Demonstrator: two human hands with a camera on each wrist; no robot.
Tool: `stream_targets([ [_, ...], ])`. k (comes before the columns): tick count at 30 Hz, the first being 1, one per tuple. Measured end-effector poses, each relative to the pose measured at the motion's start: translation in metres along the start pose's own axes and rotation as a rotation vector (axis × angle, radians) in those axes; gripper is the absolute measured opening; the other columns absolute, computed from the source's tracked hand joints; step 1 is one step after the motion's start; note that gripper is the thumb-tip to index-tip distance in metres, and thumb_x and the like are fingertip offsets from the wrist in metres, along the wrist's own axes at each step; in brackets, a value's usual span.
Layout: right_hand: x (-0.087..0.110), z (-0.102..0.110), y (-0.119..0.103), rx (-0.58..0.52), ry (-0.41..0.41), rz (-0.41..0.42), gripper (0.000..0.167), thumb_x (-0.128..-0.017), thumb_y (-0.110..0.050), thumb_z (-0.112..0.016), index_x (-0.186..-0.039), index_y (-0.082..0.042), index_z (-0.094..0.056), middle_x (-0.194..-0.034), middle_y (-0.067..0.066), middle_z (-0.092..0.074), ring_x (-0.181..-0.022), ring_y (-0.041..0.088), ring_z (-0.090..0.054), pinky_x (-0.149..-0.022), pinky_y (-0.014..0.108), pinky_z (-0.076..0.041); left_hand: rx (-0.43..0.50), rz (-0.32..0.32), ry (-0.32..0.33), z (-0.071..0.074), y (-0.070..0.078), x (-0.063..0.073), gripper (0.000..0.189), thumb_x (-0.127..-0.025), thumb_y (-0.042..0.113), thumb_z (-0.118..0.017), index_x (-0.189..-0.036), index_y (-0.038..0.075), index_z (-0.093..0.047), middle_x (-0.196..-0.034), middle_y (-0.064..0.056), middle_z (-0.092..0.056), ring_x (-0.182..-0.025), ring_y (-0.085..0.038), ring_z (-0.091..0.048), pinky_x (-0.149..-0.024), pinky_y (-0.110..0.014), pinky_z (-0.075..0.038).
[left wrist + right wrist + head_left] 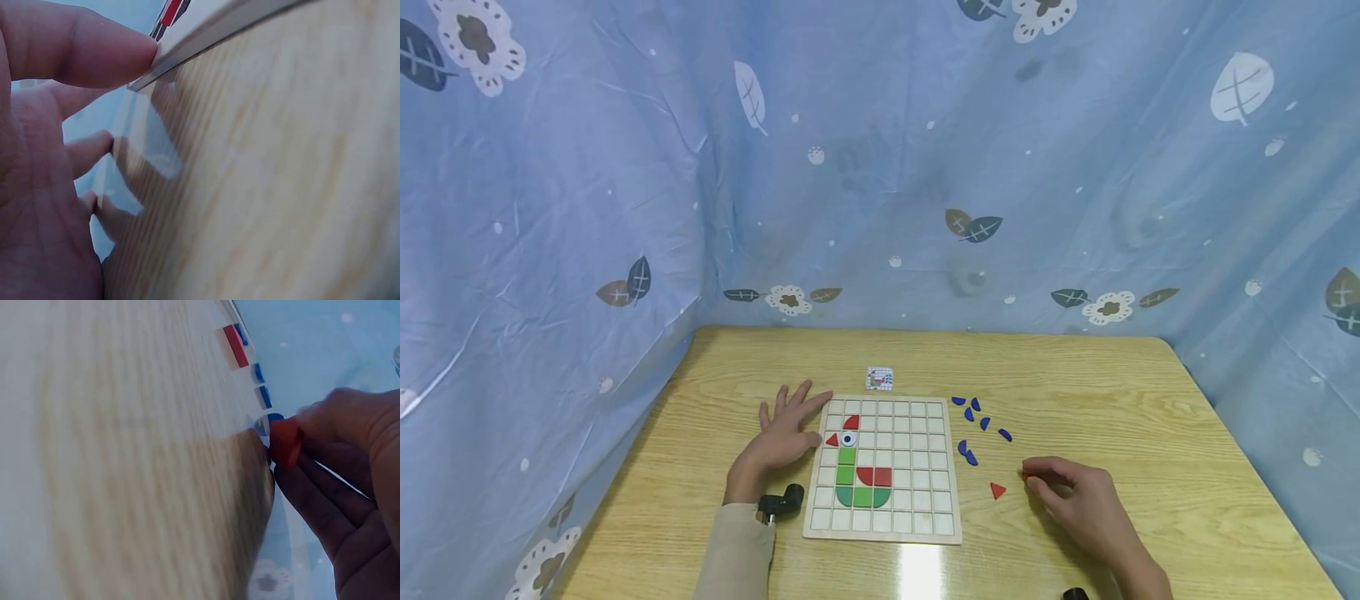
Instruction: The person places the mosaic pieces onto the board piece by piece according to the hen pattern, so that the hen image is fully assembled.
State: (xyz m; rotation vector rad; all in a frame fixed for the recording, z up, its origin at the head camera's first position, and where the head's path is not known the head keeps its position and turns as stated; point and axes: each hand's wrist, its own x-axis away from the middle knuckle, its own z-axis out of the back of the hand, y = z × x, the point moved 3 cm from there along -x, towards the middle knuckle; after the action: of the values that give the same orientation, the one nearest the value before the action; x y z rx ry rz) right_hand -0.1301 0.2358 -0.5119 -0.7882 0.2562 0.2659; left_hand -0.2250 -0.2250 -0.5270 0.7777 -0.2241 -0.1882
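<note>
A white gridded board (917,483) lies on the table, with red, green and white-and-black eye pieces set in its left columns. My left hand (784,435) rests at the board's left edge, its fingers spread; in the left wrist view the thumb (119,50) touches the board's side. To the right of the board, my right hand (1078,500) pinches a small red piece (286,441) between thumb and fingers, just over the table. Its full shape is hidden by the fingers. A loose red triangle (997,490) lies between the right hand and the board.
Several blue rounded pieces (985,423) lie scattered right of the board. A small picture card (879,378) with a grid pattern sits behind it. The wooden table (1075,383) is bounded by a blue patterned curtain (895,167) at the back and sides.
</note>
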Motion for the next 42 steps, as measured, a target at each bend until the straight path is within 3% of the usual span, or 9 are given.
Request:
stream_targets([
  [8,-0.007,-0.005,0.003,0.05,0.043,-0.025,0.023,-0.093,0.003,-0.082,-0.107,-0.015,-0.085,-0.098,-0.009,-0.085,-0.095,0.001,-0.078,-0.083,0.0,-0.05,-0.007,-0.001,-0.001,0.0,0.0,0.0,0.082,-0.09,0.01,-0.063,-0.169,0.02,-0.045,-0.185,-0.018,-0.009,-0.168,-0.049,0.017,-0.124,-0.076,0.023],
  [14,-0.008,-0.004,0.006,0.115,0.068,-0.068,0.025,-0.088,-0.006,-0.09,-0.111,-0.016,-0.085,-0.102,-0.009,-0.085,-0.098,0.0,-0.077,-0.088,-0.004,-0.043,-0.004,0.002,0.001,0.0,0.0,0.0,0.081,-0.09,0.01,-0.063,-0.169,0.02,-0.045,-0.185,-0.017,-0.009,-0.168,-0.049,0.017,-0.124,-0.075,0.023],
  [22,0.0,-0.004,-0.004,0.071,-0.018,-0.044,0.031,-0.082,-0.005,-0.094,-0.11,-0.013,-0.084,-0.101,-0.007,-0.084,-0.089,0.0,-0.076,-0.08,0.018,-0.061,0.004,-0.001,-0.01,0.002,0.003,0.0,0.082,-0.09,0.01,-0.064,-0.169,0.019,-0.044,-0.185,-0.017,-0.008,-0.168,-0.049,0.018,-0.124,-0.075,0.025],
  [26,0.002,-0.011,-0.009,0.024,-0.041,0.014,0.038,-0.078,0.001,-0.094,-0.112,-0.012,-0.084,-0.102,-0.007,-0.084,-0.089,0.0,-0.075,-0.081,0.017,-0.061,0.0,0.0,-0.006,0.001,0.002,0.001,0.083,-0.089,0.01,-0.064,-0.169,0.019,-0.045,-0.185,-0.018,-0.009,-0.168,-0.05,0.017,-0.124,-0.075,0.025],
  [31,0.001,-0.018,-0.013,0.044,-0.03,0.101,0.044,-0.074,0.011,-0.092,-0.11,-0.013,-0.084,-0.101,-0.008,-0.083,-0.085,0.001,-0.072,-0.078,0.017,-0.06,-0.003,0.004,0.001,0.0,0.002,0.002,0.082,-0.089,0.01,-0.064,-0.169,0.019,-0.046,-0.185,-0.018,-0.01,-0.168,-0.05,0.015,-0.124,-0.076,0.023],
  [39,-0.002,-0.02,-0.016,0.085,-0.043,0.051,0.039,-0.078,0.006,-0.092,-0.11,-0.015,-0.084,-0.101,-0.012,-0.083,-0.089,0.001,-0.074,-0.081,0.024,-0.064,-0.001,0.0,0.005,0.001,0.003,0.002,0.081,-0.09,0.009,-0.063,-0.169,0.019,-0.046,-0.185,-0.019,-0.011,-0.168,-0.05,0.015,-0.125,-0.076,0.022],
  [42,-0.006,-0.019,-0.022,0.063,-0.042,0.08,0.038,-0.078,0.005,-0.092,-0.11,-0.015,-0.084,-0.099,-0.013,-0.083,-0.088,-0.001,-0.073,-0.081,0.024,-0.063,-0.003,0.002,0.003,0.001,0.002,0.001,0.082,-0.09,0.01,-0.064,-0.169,0.019,-0.046,-0.185,-0.018,-0.01,-0.168,-0.05,0.016,-0.125,-0.075,0.023],
])
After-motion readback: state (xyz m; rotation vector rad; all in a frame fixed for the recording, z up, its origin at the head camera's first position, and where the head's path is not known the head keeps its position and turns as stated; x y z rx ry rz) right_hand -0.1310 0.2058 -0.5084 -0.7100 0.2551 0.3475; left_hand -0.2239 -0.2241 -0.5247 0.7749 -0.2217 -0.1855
